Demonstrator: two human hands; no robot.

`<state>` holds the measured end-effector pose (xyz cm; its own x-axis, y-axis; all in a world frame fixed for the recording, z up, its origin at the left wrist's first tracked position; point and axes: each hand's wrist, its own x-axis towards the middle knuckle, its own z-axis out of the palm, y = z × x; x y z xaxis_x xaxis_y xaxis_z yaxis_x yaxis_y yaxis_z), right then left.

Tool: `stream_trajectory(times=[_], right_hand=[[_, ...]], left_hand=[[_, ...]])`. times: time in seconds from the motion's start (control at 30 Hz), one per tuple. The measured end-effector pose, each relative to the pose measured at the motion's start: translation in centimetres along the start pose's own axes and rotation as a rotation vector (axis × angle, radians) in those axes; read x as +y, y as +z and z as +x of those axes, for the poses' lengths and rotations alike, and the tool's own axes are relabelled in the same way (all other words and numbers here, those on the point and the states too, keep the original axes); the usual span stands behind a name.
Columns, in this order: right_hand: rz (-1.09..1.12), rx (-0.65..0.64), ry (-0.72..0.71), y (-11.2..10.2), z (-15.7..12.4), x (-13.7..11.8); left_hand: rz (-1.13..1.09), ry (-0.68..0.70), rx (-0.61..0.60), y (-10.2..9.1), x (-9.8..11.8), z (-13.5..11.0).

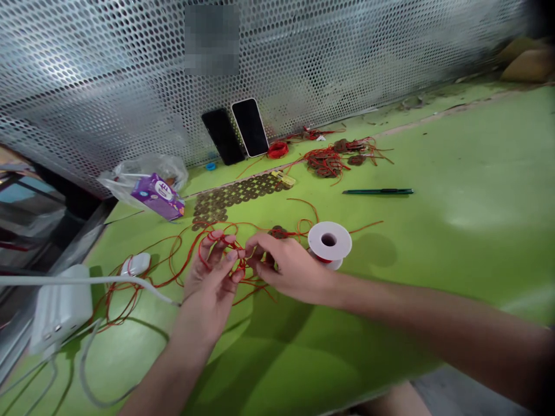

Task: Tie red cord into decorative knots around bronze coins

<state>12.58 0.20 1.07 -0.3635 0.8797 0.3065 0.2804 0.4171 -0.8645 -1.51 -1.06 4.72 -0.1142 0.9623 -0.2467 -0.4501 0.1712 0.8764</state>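
Observation:
My left hand point(212, 271) and my right hand point(288, 268) meet over the green table point(433, 242), fingers pinched together on loops of red string point(182, 254). The string is wound round my left fingers and trails left across the table. A small dark coin piece point(278, 232) lies just behind my right hand. A white spool point(329, 242) with red string on it stands right beside my right hand.
Rows of brown coins point(236, 193) lie behind the hands, with finished coin-and-string bundles point(332, 159) further back. Two phones point(236, 134) lean on the perforated metal wall. A pen point(377, 191), a purple box point(158, 195), a white charger point(58, 306) and cables are nearby.

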Motion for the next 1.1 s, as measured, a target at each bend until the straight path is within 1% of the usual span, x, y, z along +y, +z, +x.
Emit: stream_trajectory(times=[0.07,0.17,0.3,0.47,0.53,0.63,0.7,0.83,1.1], right_hand=[[-0.010,-0.006,-0.021,0.15,-0.27,-0.07],[0.042,0.012,-0.010,0.12,-0.43,-0.24],[0.108,0.041,0.007,-0.10,-0.30,-0.36],[0.124,0.101,-0.004,-0.23,-0.08,-0.25],[0.127,0.128,-0.054,-0.17,-0.05,-0.14],[0.107,0.157,-0.180,-0.03,-0.03,0.12],[0.102,0.156,-0.208,0.03,-0.03,0.27],[0.124,0.137,-0.151,-0.03,-0.01,0.30],[0.143,0.112,-0.135,-0.21,0.06,0.15]], left_hand=[[-0.006,-0.006,0.034,0.05,-0.14,0.21],[0.003,-0.005,0.056,0.10,-0.26,0.38],[0.033,0.012,0.046,0.04,-0.32,0.29],[-0.013,-0.001,0.020,0.18,-0.28,0.00],[-0.022,-0.010,0.034,0.30,-0.25,-0.10],[-0.020,-0.022,0.061,0.42,-0.20,-0.21],[-0.016,-0.014,0.035,0.42,-0.18,-0.26],[-0.011,0.013,-0.048,0.30,-0.17,-0.23],[-0.012,0.015,-0.028,0.12,-0.26,-0.06]])
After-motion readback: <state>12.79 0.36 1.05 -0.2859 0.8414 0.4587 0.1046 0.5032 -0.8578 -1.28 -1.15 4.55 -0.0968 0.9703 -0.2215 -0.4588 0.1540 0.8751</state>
